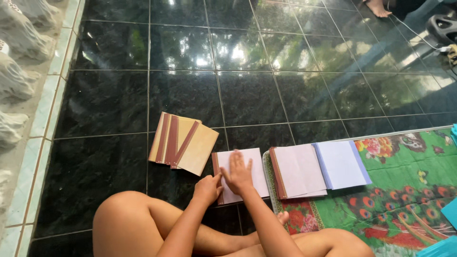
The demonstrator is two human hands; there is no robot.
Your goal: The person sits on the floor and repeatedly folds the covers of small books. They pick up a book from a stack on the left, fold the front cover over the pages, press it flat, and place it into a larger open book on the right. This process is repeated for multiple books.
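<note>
A white booklet (257, 167) with a maroon spine lies on the dark tiled floor (247, 95) in front of my crossed legs. My right hand (238, 173) rests flat on its page, fingers spread. My left hand (208, 188) is curled at the booklet's left spine edge and grips it, touching the right hand. To the left lies a fanned stack of tan booklets (183, 143) with maroon spines. To the right, another maroon-spined stack (299, 170) and a blue-edged white stack (341, 164) lie side by side.
A green floral mat (404, 190) covers the floor at the right, under the two right-hand stacks. A rough grey rock wall (14, 76) and a pale tile border run along the left. At the top right are a white cable (413, 32), a dark object and another person's foot (378, 7).
</note>
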